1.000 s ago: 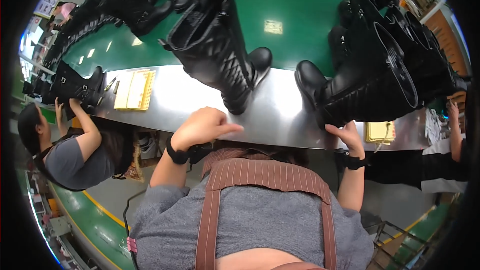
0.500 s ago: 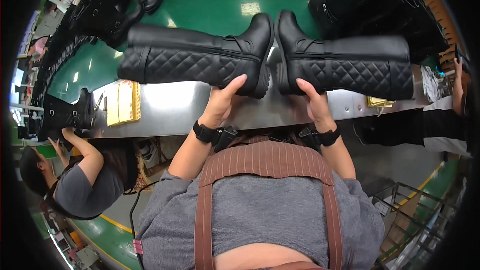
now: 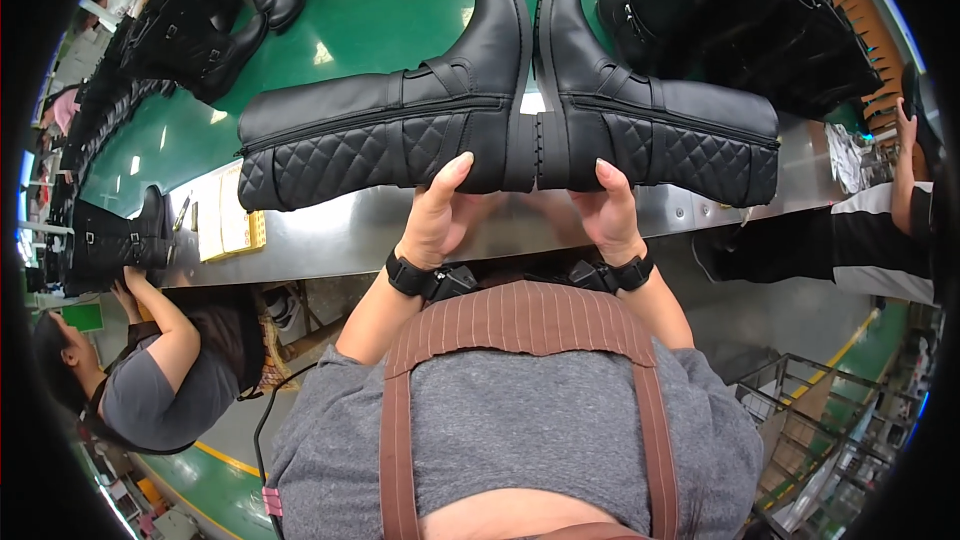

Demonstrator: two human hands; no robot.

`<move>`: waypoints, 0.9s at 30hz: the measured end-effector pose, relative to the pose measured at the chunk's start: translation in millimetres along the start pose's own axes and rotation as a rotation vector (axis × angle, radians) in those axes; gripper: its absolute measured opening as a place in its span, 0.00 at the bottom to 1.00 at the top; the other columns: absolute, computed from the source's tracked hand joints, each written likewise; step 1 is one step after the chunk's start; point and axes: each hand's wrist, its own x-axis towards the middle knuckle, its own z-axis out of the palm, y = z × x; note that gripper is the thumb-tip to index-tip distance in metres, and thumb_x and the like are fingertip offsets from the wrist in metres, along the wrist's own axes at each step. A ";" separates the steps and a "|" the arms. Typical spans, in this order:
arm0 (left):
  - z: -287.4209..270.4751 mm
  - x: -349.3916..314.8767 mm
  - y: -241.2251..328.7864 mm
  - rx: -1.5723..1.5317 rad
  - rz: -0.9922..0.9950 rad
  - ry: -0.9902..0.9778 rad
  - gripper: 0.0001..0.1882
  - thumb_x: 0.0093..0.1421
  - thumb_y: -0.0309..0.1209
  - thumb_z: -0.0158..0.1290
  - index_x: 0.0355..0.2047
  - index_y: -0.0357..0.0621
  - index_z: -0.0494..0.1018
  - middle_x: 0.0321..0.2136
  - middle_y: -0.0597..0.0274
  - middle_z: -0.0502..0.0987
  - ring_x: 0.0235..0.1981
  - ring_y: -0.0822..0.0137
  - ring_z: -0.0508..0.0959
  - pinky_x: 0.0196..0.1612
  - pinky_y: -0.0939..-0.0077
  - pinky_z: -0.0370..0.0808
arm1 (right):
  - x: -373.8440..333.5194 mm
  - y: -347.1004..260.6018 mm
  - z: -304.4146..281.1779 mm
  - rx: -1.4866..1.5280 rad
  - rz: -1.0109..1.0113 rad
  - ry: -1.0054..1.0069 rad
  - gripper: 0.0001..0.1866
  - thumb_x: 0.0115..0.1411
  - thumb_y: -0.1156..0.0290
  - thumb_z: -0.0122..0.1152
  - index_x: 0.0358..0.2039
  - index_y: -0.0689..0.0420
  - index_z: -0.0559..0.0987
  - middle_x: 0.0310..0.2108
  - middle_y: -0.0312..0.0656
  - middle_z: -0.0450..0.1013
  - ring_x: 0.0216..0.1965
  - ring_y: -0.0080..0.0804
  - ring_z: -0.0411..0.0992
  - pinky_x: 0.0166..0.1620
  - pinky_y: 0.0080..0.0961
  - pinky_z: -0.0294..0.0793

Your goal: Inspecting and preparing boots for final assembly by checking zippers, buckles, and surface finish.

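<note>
I hold two tall black quilted boots sole to sole in front of my chest. My left hand (image 3: 440, 212) grips the heel of the left boot (image 3: 390, 140), whose shaft points left. The heel of the right boot (image 3: 660, 125) rests in my right hand (image 3: 608, 210), its shaft pointing right. Both hands wear black wrist straps. The boots hover above the steel edge (image 3: 340, 240) of a green conveyor belt (image 3: 390, 10).
More black boots stand on the belt at the far left (image 3: 200, 30) and far right (image 3: 760, 20). Another boot (image 3: 110, 240) stands by a seated person (image 3: 160, 380) on my left. A yellow pad (image 3: 225, 225) lies on the steel edge. Another person's arm (image 3: 905, 130) shows at right.
Both boots have been lifted and drawn closer to me, and their soles now press together. A second ago my hands were empty at the steel edge and the boots stood upright.
</note>
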 end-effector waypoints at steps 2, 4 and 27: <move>-0.6 -2.8 1.8 -0.096 -0.062 -0.100 0.22 0.62 0.34 0.49 0.53 0.34 0.68 0.51 0.52 0.74 0.53 0.58 0.73 0.58 0.56 0.67 | -2.4 -2.0 -1.3 0.051 0.058 -0.044 0.23 0.60 0.66 0.53 0.53 0.65 0.71 0.50 0.46 0.73 0.52 0.37 0.71 0.59 0.35 0.68; -0.7 -0.5 4.5 -0.039 -0.060 -0.107 0.21 0.61 0.31 0.49 0.53 0.33 0.68 0.52 0.53 0.73 0.54 0.59 0.72 0.59 0.60 0.66 | 0.2 -1.7 -5.4 -0.122 -0.023 -0.029 0.26 0.58 0.71 0.55 0.57 0.65 0.67 0.52 0.46 0.71 0.54 0.38 0.70 0.60 0.36 0.67; -16.4 50.3 -18.2 -0.056 -0.124 -0.045 0.31 0.67 0.55 0.38 0.58 0.46 0.65 0.52 0.60 0.73 0.54 0.65 0.72 0.56 0.66 0.71 | 55.4 -48.8 5.2 0.185 0.084 -0.514 0.27 0.67 0.59 0.44 0.61 0.61 0.61 0.59 0.50 0.63 0.58 0.42 0.65 0.59 0.45 0.65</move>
